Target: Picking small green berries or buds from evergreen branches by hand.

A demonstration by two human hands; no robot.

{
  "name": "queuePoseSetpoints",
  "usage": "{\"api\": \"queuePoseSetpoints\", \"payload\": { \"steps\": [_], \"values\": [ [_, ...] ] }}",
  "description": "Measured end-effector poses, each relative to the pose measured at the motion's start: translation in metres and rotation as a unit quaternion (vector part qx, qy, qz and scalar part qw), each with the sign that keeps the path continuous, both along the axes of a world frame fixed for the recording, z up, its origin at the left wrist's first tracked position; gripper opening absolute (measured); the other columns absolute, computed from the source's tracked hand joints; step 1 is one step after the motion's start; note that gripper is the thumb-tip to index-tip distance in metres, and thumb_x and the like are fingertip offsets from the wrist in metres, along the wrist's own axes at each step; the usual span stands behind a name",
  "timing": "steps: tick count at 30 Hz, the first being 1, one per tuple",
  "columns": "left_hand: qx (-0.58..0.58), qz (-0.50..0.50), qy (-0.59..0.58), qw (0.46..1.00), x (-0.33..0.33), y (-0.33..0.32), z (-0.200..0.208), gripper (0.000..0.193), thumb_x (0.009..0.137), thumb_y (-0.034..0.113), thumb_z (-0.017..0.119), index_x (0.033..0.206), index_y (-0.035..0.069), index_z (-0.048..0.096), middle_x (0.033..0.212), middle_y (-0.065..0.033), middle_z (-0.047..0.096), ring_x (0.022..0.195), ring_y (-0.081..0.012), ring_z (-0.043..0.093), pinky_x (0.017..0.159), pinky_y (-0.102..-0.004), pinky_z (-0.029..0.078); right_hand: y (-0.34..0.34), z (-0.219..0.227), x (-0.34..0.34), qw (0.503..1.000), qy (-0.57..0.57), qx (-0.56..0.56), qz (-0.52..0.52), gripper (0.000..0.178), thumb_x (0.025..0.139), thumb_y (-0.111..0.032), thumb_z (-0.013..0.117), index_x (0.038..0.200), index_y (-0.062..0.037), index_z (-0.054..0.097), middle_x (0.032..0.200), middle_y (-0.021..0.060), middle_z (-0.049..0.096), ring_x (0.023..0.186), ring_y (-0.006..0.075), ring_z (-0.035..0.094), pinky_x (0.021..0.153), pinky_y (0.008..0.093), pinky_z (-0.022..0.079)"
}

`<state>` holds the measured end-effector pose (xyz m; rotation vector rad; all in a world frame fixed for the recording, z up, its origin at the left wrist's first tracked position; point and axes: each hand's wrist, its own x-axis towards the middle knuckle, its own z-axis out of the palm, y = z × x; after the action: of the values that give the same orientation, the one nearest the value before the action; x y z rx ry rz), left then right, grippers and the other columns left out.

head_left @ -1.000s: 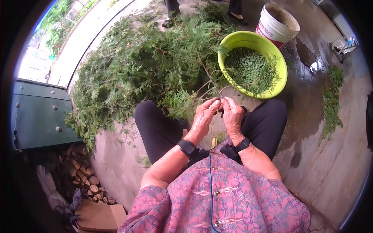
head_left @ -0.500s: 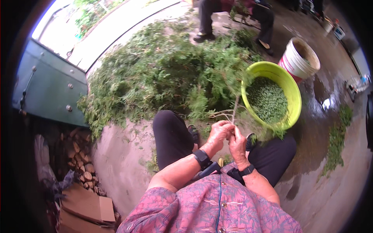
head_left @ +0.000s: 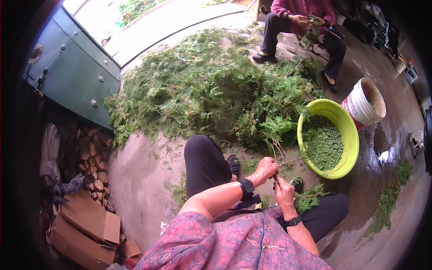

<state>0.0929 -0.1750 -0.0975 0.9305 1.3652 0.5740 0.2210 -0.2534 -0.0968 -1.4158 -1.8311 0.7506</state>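
Observation:
My left hand [head_left: 267, 170] is closed on the thin stem of an evergreen branch [head_left: 290, 161], whose bare twigs fork away toward the bucket and the pile. Just below it, my right hand [head_left: 284, 195] has its fingers wrapped round a stem. A leafy green sprig [head_left: 310, 198] sticks out beside my right hand, over my right knee. Whether the two hands grip one branch or two pieces I cannot tell. To the right stands a yellow-green bucket [head_left: 352, 148], partly filled with small round green cones and bits of foliage.
A broad heap of cut evergreen branches [head_left: 193, 90] covers the floor ahead. Beyond it another person [head_left: 301, 20] sits holding a sprig. A white bucket [head_left: 360, 105] stands behind the yellow-green one. Stacked firewood [head_left: 94, 166], cardboard boxes [head_left: 87, 216] and a green metal door [head_left: 76, 67] are at left.
My hands have moved apart slightly, the right one lower. A leafy sprig now shows beside my right hand. The view has shifted, bringing the other person's hands into sight.

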Motion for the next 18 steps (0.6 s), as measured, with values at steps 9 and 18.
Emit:
{"api": "queuePoseSetpoints", "payload": {
  "steps": [9,18],
  "values": [
    [-0.087,-0.244,0.041,0.965,-0.037,0.001,-0.014,0.016,0.066,0.011,0.06,0.056,-0.001,0.059,0.047,-0.0048,0.051,0.038,-0.0134,0.046,0.035,-0.03,0.034,-0.006,-0.001,0.014,0.962,0.149,-0.087,-0.213,0.012,0.087,-0.01,0.055,0.093,-0.0035,0.064,0.064,0.0007,0.053,0.053,0.0061,0.048,0.047,0.0237,0.041],
    [0.295,0.3,-0.117,0.9,-0.231,0.093,0.118,0.012,0.075,0.007,0.059,0.064,0.003,0.06,0.056,-0.005,0.055,0.049,-0.0149,0.052,0.046,-0.0259,0.043,0.007,-0.001,0.009,0.955,0.176,-0.097,-0.216,0.014,0.087,-0.01,0.053,0.095,-0.0036,0.063,0.064,0.0016,0.055,0.049,0.0067,0.049,0.047,0.0219,0.042]
  ]
}}
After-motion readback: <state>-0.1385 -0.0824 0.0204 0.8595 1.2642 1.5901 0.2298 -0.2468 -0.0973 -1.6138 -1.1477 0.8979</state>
